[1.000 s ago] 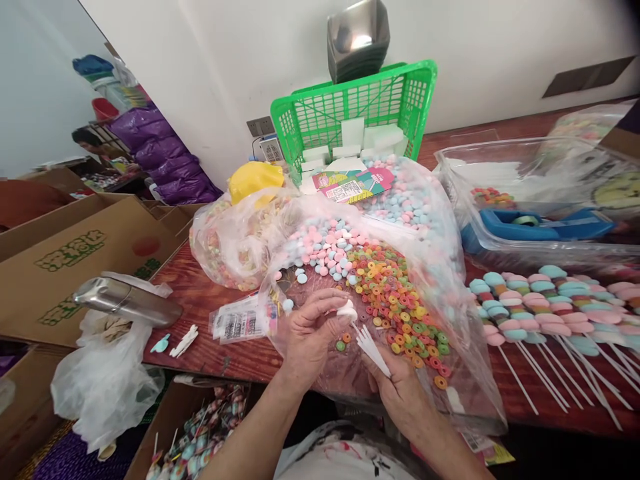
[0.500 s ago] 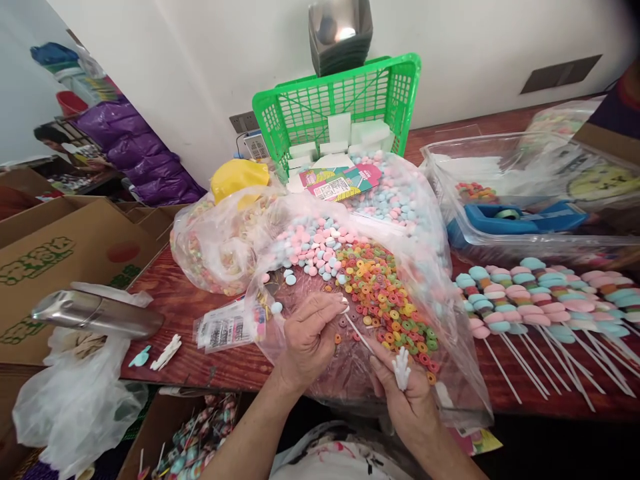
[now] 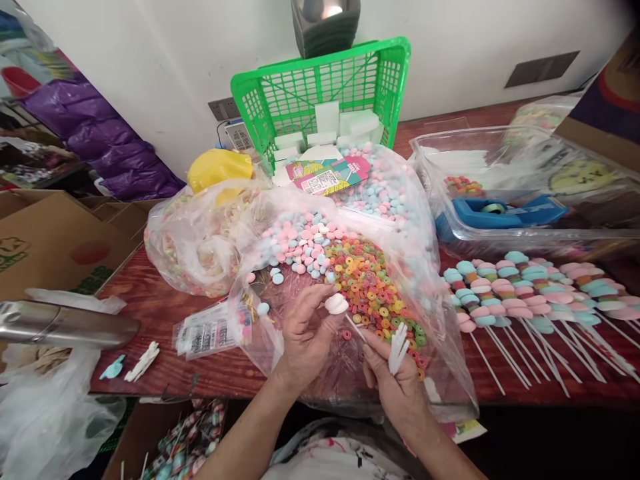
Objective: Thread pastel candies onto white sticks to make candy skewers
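Observation:
My left hand (image 3: 307, 337) has its thumb and fingers curled at a pale pinkish-white marshmallow (image 3: 337, 305), which sits on the tip of a thin white stick (image 3: 354, 325). My right hand (image 3: 400, 380) grips that stick lower down, between thumb and forefinger. A bundle of white sticks (image 3: 399, 348) also pokes up from the same hand. Just beyond both hands lie small ring gummies (image 3: 367, 277) in red, orange, yellow and green. Pink and blue round marshmallows (image 3: 305, 243) are heaped behind them, on a clear plastic bag (image 3: 310, 373).
Finished-looking candy skewers (image 3: 515, 293) lie in rows at right, before a clear bin (image 3: 525, 235) with a blue tape dispenser (image 3: 505, 212). A green basket (image 3: 320, 73) stands at the back. A steel flask (image 3: 70, 325) lies left; a box of wrapped candies (image 3: 185, 443) is below the edge.
The marshmallow on the stick's tip now shows more fully as my left fingers have shifted. My view has turned slightly right. Both hands stay close together.

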A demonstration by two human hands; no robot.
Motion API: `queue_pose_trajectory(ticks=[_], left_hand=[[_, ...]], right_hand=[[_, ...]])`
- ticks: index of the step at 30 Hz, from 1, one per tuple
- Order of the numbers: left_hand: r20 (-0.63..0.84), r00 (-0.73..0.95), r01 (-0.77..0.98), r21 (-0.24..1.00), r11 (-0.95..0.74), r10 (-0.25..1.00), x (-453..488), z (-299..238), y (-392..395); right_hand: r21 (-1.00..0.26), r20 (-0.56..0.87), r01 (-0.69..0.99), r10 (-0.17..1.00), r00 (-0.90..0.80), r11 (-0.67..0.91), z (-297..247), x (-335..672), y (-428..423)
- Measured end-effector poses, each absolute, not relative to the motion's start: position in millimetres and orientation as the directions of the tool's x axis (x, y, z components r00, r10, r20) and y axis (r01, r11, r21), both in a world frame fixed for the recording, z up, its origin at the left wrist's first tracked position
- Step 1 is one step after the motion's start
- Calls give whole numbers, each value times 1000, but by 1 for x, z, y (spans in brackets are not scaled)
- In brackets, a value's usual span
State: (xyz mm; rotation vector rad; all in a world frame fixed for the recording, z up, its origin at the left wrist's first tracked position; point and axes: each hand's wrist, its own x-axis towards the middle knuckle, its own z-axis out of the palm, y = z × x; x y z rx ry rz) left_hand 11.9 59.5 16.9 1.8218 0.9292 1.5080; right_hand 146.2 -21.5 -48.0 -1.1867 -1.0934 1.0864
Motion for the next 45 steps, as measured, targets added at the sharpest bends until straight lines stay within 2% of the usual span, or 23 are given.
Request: queue_pose_trajectory(ticks=[4,10,16,18,20,22,24,27,34,36,38,42,45], left_hand=[[582,295,116,765,-633,758,10,19,64],[529,226,16,838,-546,818,23,14,56],[440,434,-28,879,-476,786,41,7,39],[374,393,5,913,-409,840,33,6,44],[305,242,42,945,-324,921,15,5,55],[305,46,125,943,-309,951,-8,4,68],[346,81,311,882,-353,935,-27,2,77],[345,272,529,726,-439,898,-38,-3,79],[185,489,745,419,-518,853,-13,-20,70],[184,510,749,386,-538,841,-10,-22,68],[222,499,706,456,-542,838,-10,-21,68],[266,439,551,675,-491,858,-6,-19,79],[207,505,556,664,-500,838,5,-21,88]], right_hand=[[-996,85,-16,988,129,88,-50,156,-20],[-993,24,-112,983,180,45,-52,161,-20],[-989,116,-64,965,235,134,-33,166,-12],[-990,103,-67,959,265,125,-26,172,-11],[-987,67,-115,936,347,113,-20,182,-11],[-969,46,-199,893,447,149,-15,193,-12],[-944,58,-254,862,504,212,-11,201,-13],[-945,81,-236,862,500,225,-10,203,-16],[-966,55,-206,900,432,158,-17,190,-22],[-975,52,-175,902,429,140,-18,190,-22],[-985,65,-121,906,418,126,-19,191,-22],[-991,126,8,921,368,132,-22,190,-25],[-989,146,60,927,346,134,-24,189,-26]])
